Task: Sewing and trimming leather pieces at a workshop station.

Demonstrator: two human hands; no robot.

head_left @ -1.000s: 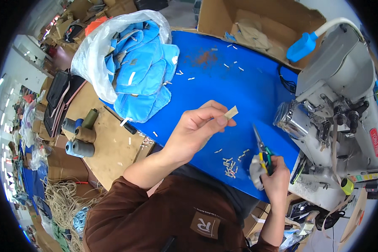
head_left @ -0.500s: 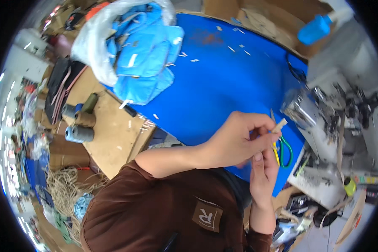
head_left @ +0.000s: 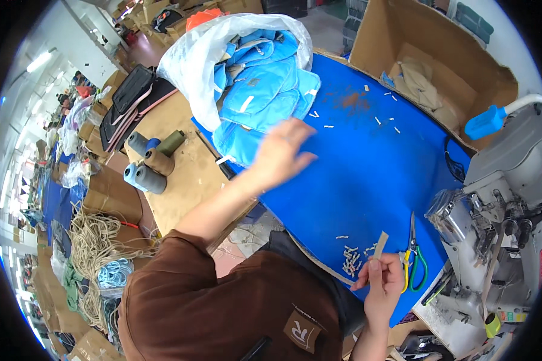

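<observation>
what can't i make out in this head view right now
- Left hand: blurred in the head view, so whether it touches the blue fabric pieces is unclear.
- Beige strip: its lower end is hidden by the right hand.
- White plastic bag: its bottom is hidden by the blue pieces.
- Grey machine: cut off at the right rim.
- Small clippings: too small to count surely.
</observation>
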